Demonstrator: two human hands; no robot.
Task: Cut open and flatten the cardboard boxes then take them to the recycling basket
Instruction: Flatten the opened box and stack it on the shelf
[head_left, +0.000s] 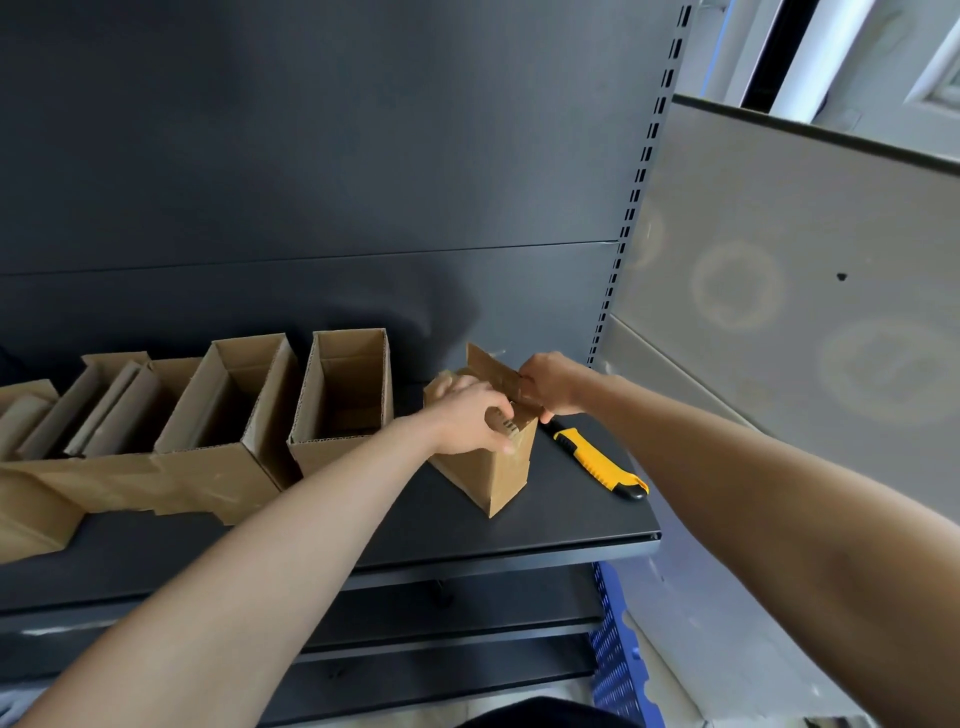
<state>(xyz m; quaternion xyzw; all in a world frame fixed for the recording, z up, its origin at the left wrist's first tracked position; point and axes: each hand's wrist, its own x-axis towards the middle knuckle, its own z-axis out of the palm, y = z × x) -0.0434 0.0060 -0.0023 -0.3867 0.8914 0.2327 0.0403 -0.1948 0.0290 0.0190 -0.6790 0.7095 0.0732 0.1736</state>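
Both hands, left (470, 415) and right (553, 384), gripped one small box (488, 473), fingers closed on its flaps. One yellow knife (597, 460) lay beside it; two open boxes (340, 400) stood left.

A small brown cardboard box (488, 470) stands upright near the shelf's right end, one top flap raised. Left of it sit two open-topped boxes (343, 400) side by side. A yellow-and-black utility knife (597, 457) lies just right of the small box.

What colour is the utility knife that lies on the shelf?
The utility knife is yellow with black parts, seen in the head view.
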